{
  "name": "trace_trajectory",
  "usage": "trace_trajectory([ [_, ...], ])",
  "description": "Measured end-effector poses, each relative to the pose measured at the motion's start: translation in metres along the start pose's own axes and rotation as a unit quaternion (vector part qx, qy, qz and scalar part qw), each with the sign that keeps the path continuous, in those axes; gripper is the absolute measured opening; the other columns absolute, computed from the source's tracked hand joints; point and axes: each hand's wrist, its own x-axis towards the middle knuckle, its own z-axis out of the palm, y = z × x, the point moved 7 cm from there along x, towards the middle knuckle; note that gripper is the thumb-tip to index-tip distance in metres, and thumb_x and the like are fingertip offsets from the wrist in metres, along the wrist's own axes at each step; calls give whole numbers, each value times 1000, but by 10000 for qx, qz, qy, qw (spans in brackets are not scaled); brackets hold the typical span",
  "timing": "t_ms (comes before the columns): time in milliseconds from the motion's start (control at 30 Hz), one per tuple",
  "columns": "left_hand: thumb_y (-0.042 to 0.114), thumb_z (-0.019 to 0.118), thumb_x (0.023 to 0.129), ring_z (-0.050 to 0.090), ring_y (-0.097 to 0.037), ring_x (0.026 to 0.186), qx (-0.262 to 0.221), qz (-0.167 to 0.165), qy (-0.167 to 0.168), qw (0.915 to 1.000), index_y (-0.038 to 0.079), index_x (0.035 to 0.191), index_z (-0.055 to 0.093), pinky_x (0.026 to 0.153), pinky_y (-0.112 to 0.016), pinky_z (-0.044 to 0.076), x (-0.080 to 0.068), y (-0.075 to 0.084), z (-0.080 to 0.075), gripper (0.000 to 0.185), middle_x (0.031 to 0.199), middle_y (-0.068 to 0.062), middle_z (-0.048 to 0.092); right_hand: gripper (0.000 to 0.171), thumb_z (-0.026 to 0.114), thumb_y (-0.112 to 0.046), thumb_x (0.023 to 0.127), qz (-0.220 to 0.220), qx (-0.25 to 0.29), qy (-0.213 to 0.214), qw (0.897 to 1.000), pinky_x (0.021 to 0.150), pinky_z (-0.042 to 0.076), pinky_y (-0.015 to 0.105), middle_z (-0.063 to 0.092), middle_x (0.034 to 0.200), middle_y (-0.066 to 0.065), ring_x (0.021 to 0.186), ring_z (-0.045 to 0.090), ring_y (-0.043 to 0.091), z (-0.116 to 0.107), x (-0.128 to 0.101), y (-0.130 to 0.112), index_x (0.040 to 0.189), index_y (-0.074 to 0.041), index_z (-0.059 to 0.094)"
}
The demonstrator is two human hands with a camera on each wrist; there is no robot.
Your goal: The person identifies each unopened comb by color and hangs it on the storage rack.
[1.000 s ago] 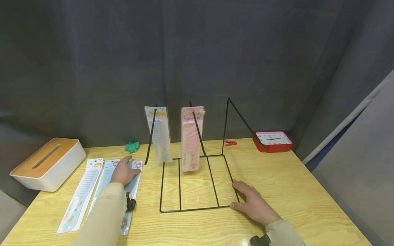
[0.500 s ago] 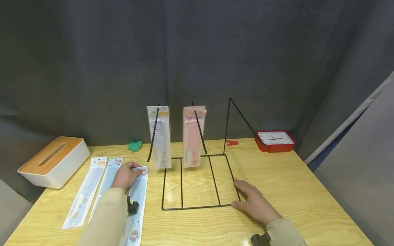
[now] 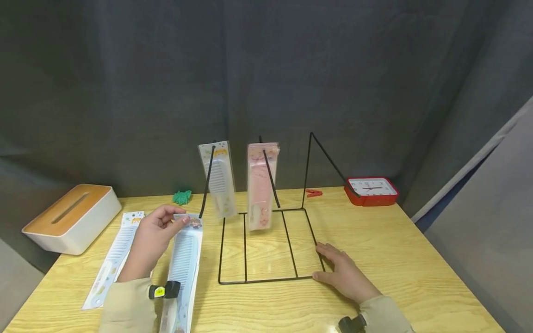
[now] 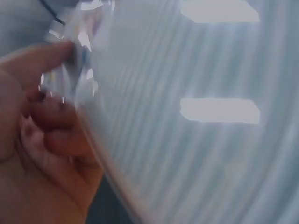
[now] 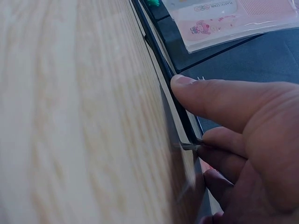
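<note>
Head view: the left hand [image 3: 151, 233] pinches the top of a packaged blue comb [image 3: 183, 263], lifted at its upper end just left of the black wire rack [image 3: 266, 245]. The right hand [image 3: 343, 275], fingers relaxed and flat, rests on the wooden worktop [image 3: 395, 259] at the rack's front right corner. Two packaged combs hang on the rack: one white [image 3: 218, 180], one pink [image 3: 260, 185]. One more packaged white comb [image 3: 116, 256] lies flat on the worktop. One tissue box [image 3: 71, 217], one red clock [image 3: 370, 190], one red clip [image 3: 313, 193] and one green object [image 3: 182, 197] stand further back. A dark curtain closes the room. No writing is legible.

Left wrist view: fingers [image 4: 51, 126] grasp the clear wrapper edge; the picture is blurred.

Right wrist view: the thumb [image 5: 219, 100] touches the rack wire [image 5: 163, 74]; the pink package print cannot be read.
</note>
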Motion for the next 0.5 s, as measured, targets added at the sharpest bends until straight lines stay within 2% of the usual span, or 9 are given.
trace_trajectory([
  [100,23,73,95,48,-16,69,-488,572,-174,9970,7,109,66,58,-26,45,-14,28,0,22,81,-3,59,81,80,-36,85,-25,-5,11,10000,120,5,58,34,159,19,150,20,40,0,1,0,150,-4,45],
  [267,6,70,95,59,-15,74,-868,1511,-391,9839,6,103,68,63,-24,51,-35,72,2,9,88,-3,67,81,80,-36,85,-52,16,-16,10000,120,5,59,33,159,19,150,19,40,1,2,0,150,-3,44],
  [367,-7,67,92,62,-14,76,-1315,2098,-389,9681,3,101,68,65,-22,52,-48,94,1,13,94,-3,69,82,80,-38,85,-53,-8,-38,10000,120,5,59,33,160,19,150,19,40,0,2,0,150,-4,44],
  [500,-19,62,89,64,-13,83,-2145,2697,-339,9381,0,102,69,70,-20,52,-60,114,0,24,100,-5,70,82,79,-39,86,-60,-27,-63,10000,119,5,61,31,161,19,150,19,41,1,1,-1,151,-5,43],
])
